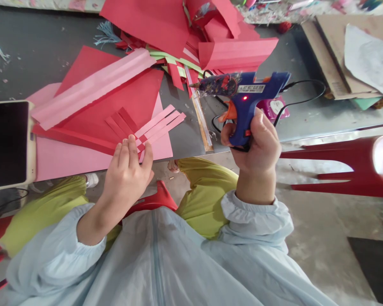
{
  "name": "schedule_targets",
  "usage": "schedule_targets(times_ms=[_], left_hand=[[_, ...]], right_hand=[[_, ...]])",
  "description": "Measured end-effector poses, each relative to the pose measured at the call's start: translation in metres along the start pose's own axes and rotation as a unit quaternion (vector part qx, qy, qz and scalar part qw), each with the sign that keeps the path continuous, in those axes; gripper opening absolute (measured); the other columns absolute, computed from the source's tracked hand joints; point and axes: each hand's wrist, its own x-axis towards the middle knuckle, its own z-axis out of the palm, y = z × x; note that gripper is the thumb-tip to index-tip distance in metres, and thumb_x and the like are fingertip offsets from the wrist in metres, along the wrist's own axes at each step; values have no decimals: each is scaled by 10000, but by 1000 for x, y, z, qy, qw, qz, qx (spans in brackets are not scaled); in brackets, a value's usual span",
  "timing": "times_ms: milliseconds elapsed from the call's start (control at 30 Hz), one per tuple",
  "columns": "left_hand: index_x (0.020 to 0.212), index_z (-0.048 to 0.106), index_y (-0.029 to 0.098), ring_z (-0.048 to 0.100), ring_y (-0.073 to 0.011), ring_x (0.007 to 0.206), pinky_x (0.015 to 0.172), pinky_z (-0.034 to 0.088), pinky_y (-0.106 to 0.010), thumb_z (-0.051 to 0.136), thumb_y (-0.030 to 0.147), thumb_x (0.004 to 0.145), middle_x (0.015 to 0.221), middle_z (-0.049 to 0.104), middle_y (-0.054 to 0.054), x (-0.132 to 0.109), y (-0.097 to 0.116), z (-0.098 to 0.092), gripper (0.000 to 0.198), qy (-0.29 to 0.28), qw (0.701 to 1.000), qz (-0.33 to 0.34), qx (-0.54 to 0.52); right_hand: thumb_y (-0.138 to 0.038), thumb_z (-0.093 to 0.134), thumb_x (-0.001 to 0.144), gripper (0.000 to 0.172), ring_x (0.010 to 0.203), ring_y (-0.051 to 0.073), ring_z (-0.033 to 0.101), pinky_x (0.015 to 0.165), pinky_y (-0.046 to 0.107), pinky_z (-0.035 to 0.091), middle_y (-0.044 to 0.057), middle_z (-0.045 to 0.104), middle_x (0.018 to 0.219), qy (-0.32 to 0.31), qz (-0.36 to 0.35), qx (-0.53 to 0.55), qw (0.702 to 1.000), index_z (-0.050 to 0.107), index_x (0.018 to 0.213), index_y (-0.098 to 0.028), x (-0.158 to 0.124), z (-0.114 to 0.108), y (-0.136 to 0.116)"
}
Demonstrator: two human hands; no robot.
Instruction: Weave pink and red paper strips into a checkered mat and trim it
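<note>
My right hand (254, 142) is wrapped round the grip of a blue hot glue gun (246, 91), held up above the table edge with its nozzle pointing left and a red light lit on its side. My left hand (127, 172) presses with closed fingers on a crossing of paper strips at the near table edge. Pink strips (161, 123) run up to the right from under the fingers, and red strips (121, 121) run up to the left. They lie on a pink sheet (67, 157) and red sheets (130, 93).
A phone with a dark screen (8, 144) lies at the left edge. Folded red and pink papers (236, 53) pile up at the back. A wooden ruler (201, 117), the gun's black cord (306, 100), cardboard sheets (335, 46) and a red plastic stool (344, 165) are to the right.
</note>
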Motion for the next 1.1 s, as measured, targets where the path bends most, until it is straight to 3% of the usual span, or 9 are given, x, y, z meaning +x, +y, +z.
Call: schedule_targets(times_ms=[267, 433, 700, 933, 1100], left_hand=[[1352, 524, -76, 576, -443, 1292, 1056, 512, -557, 514, 161, 849, 1390, 537, -368, 3, -1, -6, 556, -12, 1000, -8, 1], [1313, 578, -14, 576, -437, 1295, 1057, 514, -558, 528, 159, 845, 1405, 549, -330, 2, -1, -5, 502, -2, 1000, 0, 6], [1274, 622, 14, 577, -452, 1287, 1042, 525, -570, 543, 161, 862, 1402, 536, -349, 3, -2, -6, 444, -12, 1000, 7, 13], [1358, 592, 74, 553, -458, 1314, 1024, 517, -625, 546, 155, 866, 1455, 505, -309, 2, -2, -4, 501, -16, 1000, -5, -11], [1320, 620, 48, 591, -470, 1263, 980, 539, -623, 515, 169, 894, 1399, 535, -348, 5, 0, -6, 455, -13, 1000, -4, 5]], right_hand=[[-542, 623, 871, 312, 561, 185, 589, 399, 296, 303, 54, 679, 771, 22, 22, -12, 999, 727, 879, -248, -1, -1, -1], [-533, 621, 881, 318, 478, 151, 532, 388, 301, 287, 53, 684, 798, 12, 13, -3, 1000, 728, 890, -234, -1, -1, 0], [-573, 642, 848, 338, 698, 243, 689, 381, 308, 314, 75, 711, 851, 37, 26, -17, 999, 725, 869, -247, -1, -1, 1], [-581, 623, 855, 339, 808, 269, 712, 467, 367, 480, 78, 729, 972, 41, 38, -30, 998, 722, 894, -259, -2, 1, 0], [-561, 632, 855, 329, 740, 255, 691, 400, 324, 356, 87, 721, 939, 35, 31, -25, 999, 728, 886, -247, -2, 1, 0]])
